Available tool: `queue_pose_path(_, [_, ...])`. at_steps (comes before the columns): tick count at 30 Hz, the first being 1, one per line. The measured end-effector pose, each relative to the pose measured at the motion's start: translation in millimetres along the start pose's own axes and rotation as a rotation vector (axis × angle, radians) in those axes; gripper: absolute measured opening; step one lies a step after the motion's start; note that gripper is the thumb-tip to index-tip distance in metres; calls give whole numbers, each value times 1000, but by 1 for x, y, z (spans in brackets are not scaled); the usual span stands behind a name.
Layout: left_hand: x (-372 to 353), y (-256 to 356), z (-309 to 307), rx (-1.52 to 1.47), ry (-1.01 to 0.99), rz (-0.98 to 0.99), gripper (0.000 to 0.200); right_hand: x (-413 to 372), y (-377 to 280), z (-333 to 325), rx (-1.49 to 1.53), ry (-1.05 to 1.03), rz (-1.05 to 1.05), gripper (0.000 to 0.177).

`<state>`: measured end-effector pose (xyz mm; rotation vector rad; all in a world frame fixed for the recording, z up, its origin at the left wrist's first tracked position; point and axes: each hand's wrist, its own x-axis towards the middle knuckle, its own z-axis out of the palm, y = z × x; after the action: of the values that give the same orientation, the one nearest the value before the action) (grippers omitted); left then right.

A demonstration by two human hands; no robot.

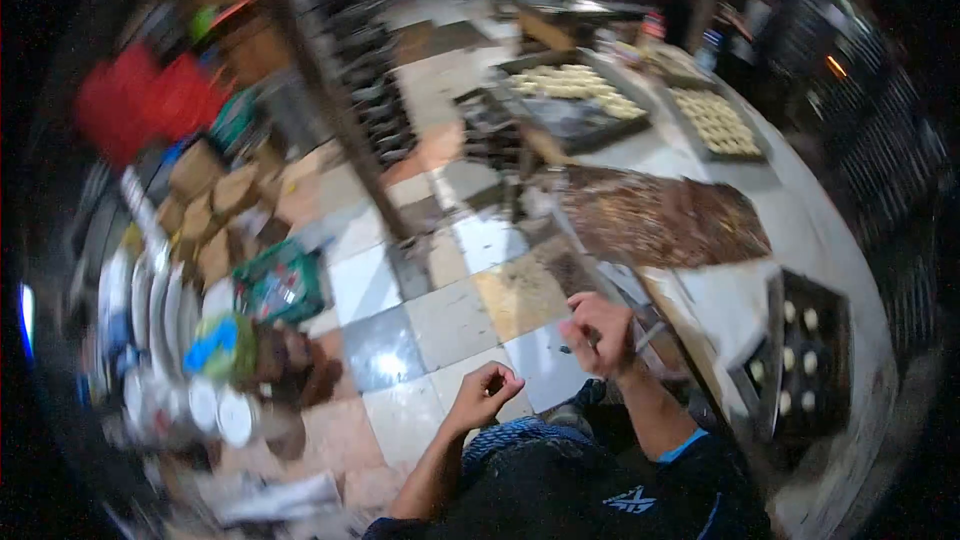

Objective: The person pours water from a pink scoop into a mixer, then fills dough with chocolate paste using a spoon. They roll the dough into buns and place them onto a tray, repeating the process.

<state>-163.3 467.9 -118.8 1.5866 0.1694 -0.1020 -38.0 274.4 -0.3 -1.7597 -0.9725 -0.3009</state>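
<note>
My left hand [487,395] is raised in front of my body over the tiled floor [450,325], its fingers curled toward the thumb; a small dark spot shows between them. My right hand [600,333] is a little higher and to the right, near the table's edge, with fingers bent together and blurred. Whatever either hand holds, if anything, is too small to make out. Closest to my right hand on the table [725,305] lies a brown, crumbly sheet [665,215]. A dark tray [815,360] with pale dough pieces is on the table's near right part.
Two trays of dough pieces [575,90] [715,122] stand farther back on the table. A tall rack [360,60] and a post are ahead. Left on the floor are a green crate [280,280], cardboard boxes [235,190], sacks and white buckets [237,416]. A person in dark clothes stands at the back right.
</note>
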Motion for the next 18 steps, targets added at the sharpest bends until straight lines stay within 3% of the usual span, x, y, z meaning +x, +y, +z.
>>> queue_pose_path(1, [-17, -7, -25, -14, 75, 4, 18, 16, -17, 38, 258, -13, -34, 31])
queue_pose_path(2, [-35, -11, -47, -22, 146, 0, 19, 33, -35, 63, 314, -84, -55, 31])
queue_pose_path(4, [-65, -6, -88, -53, 368, 7, 20, 69, -82, 111, 964, -151, -155, 39])
queue_pose_path(6, [-88, -5, -130, 47, 533, 35, 19, 94, -140, 137, 1303, -255, -157, 45])
queue_pose_path(8, [-105, -12, -165, 63, 636, 27, 19, 114, -190, 164, 1682, -412, -352, 46])
queue_pose_path(10, [-116, -25, -200, -148, 710, 46, 17, 148, -203, 200, 1925, -952, -622, 43])
queue_pose_path(11, [-120, -32, -220, -203, 752, 72, 14, 154, -213, 208, 1963, -984, -600, 43])
queue_pose_path(13, [-130, -91, -265, -153, 858, -8, 12, 164, -231, 226, 1927, -1222, -36, 33])
queue_pose_path(15, [-152, -126, -301, 13, 1065, -116, 25, 183, -259, 286, 2041, -1276, -20, 31])
queue_pose_path(18, [-212, -225, -339, 279, 1215, -508, 33, 213, -285, 355, 2124, -1367, -18, 30])
